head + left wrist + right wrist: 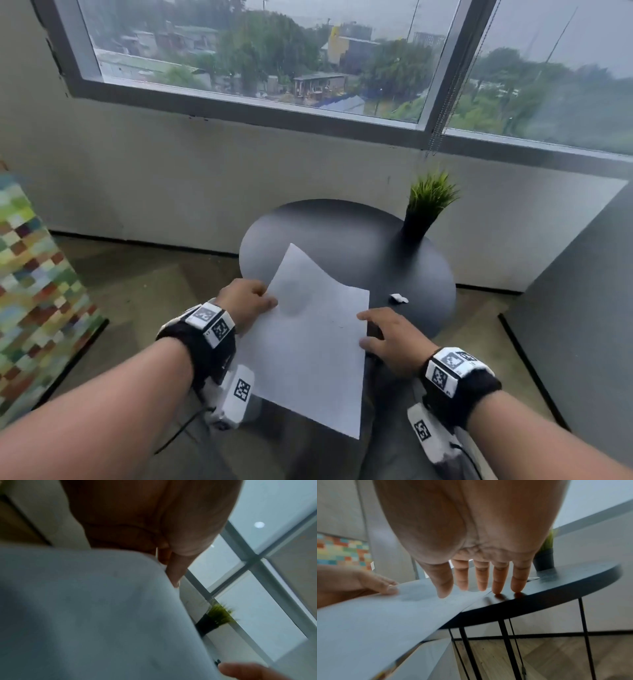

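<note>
A white sheet of paper (315, 342) lies with its far part on a round black table (325, 233), and its near part overhangs the edge. My left hand (267, 301) pinches the sheet's left edge, thumb on top, and lifts that side into a slight curve. In the left wrist view the paper (85, 615) covers most of the fingers. My right hand (368, 329) rests flat with straight fingers at the sheet's right edge. In the right wrist view its fingertips (496, 591) touch the tabletop (556, 588) and the paper (385, 615).
A small potted grass plant (424, 209) stands at the table's far right. A small white scrap (399, 298) lies right of the sheet. A colourful chequered panel (34, 291) leans at the left and a grey wall (582, 308) stands at the right. Thin black legs (506, 642) carry the table.
</note>
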### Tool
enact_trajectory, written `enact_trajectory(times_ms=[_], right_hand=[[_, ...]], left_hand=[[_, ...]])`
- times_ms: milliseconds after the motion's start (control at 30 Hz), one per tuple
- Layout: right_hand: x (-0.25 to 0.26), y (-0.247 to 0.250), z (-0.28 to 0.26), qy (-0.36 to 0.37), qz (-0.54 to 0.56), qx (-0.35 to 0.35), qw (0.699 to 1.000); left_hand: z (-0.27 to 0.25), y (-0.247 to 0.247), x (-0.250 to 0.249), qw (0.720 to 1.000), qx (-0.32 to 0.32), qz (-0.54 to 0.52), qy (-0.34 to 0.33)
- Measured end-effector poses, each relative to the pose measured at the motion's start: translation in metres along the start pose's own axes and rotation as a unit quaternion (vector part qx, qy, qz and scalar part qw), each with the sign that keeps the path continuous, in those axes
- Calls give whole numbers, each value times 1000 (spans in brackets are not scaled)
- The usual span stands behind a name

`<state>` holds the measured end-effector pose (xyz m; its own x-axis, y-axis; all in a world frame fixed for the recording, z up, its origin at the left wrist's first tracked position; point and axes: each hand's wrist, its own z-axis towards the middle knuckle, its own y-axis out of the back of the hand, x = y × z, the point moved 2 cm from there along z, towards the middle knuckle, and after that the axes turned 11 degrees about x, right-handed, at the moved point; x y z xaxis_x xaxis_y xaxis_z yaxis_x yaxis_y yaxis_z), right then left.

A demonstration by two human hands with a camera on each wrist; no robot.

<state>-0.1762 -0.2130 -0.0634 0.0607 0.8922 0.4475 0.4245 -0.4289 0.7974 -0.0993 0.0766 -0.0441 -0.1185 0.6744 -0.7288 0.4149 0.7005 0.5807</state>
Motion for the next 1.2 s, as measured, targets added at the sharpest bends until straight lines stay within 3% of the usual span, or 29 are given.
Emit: enact_trajectory(times_ms=[100, 200, 267, 600, 733, 867, 933, 1000, 1100, 1200], right_hand=[[-2, 19, 4, -34, 150, -60, 986], [-3, 33, 11, -50, 349, -66, 933], [1, 47, 12, -29, 420, -79, 903], [62, 121, -17, 164, 315, -254, 900], [62, 119, -18, 183, 324, -239, 897], [54, 107, -22, 243, 392, -181, 869], [53, 100, -25, 236, 322, -193, 896], [55, 99, -22, 179, 245, -253, 919], [45, 109, -7, 115, 223, -333, 909], [43, 113, 3, 119, 264, -327, 900]], left_hand=[[-3, 12, -20, 993, -60, -45, -92], [-6, 26, -46, 966, -61, -180, -178], [-8, 35, -62, 945, -54, -241, -213], [-10, 34, -101, 880, -59, -396, -255], [-12, 31, -107, 853, -64, -450, -256], [-7, 28, -108, 839, -88, -481, -238], [-5, 27, -107, 840, -90, -481, -235], [-5, 23, -109, 841, -80, -477, -241], [-6, 19, -112, 845, -63, -464, -259], [-3, 18, -107, 862, -70, -429, -261]])
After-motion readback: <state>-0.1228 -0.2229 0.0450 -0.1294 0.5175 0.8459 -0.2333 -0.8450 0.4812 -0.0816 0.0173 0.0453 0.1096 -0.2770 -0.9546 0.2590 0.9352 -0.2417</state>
